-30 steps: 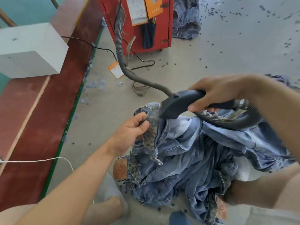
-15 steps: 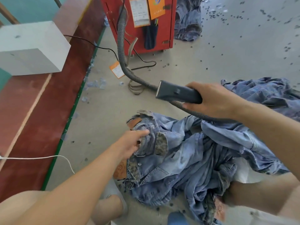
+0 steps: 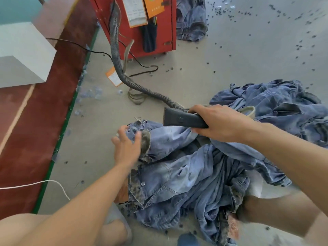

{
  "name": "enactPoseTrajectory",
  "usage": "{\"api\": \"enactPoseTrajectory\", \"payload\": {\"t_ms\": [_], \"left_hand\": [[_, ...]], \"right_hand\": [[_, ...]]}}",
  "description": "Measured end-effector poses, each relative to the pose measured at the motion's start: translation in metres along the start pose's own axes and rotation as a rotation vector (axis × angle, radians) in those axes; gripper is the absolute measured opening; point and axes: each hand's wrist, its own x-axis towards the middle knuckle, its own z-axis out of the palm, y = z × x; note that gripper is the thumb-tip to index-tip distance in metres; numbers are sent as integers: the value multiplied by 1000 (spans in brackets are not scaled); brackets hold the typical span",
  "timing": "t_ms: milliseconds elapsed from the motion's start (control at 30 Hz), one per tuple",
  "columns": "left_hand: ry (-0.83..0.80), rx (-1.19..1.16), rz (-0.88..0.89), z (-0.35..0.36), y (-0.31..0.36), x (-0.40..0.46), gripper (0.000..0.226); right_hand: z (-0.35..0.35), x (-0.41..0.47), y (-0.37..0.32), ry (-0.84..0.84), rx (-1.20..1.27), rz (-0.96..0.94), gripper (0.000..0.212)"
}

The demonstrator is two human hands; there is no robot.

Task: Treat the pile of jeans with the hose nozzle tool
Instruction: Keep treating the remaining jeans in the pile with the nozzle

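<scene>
A heap of light-blue jeans (image 3: pixel 186 174) lies on the grey floor in front of me. My right hand (image 3: pixel 218 123) grips the dark hose nozzle (image 3: pixel 179 118), held level just above the heap with its flat mouth pointing left. A ribbed grey hose (image 3: pixel 124 75) runs from the nozzle back to the red machine (image 3: pixel 159 32). My left hand (image 3: pixel 126 144) hovers with spread fingers at the left edge of the top pair's waistband (image 3: pixel 145 141), blurred, holding nothing.
A second heap of jeans (image 3: pixel 276 103) lies at the right, a third (image 3: pixel 191 20) beside the red machine. A red bench (image 3: pixel 44 112) with a white block (image 3: pixel 21 55) runs along the left. Cords (image 3: pixel 142 71), tags and small dark bits litter the floor. My knees frame the bottom.
My left hand has let go of the waistband and opened, and the jeans have dropped onto the heap. The right hand has lifted the nozzle off the fabric and swung it right.
</scene>
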Motion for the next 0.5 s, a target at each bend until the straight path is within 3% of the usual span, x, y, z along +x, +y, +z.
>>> {"api": "enactPoseTrajectory", "payload": {"t_ms": [67, 133, 200, 267, 400, 500], "left_hand": [[-96, 363, 101, 13, -2, -16, 75], [-89, 688, 138, 24, -3, -24, 91], [23, 732, 136, 25, 1, -21, 78], [77, 609, 93, 22, 3, -7, 54], [-193, 134, 0, 12, 9, 11, 47], [-192, -280, -79, 2, 11, 3, 23]], "right_hand": [[-1, 0, -1, 26, 13, -6, 40], [-1, 1, -2, 38, 23, -9, 39], [0, 2, -2, 35, 15, -9, 38], [1, 2, -2, 22, -2, -19, 36], [3, -1, 2, 14, -8, -64, 37], [0, -2, 6, -6, 19, -68, 39]]}}
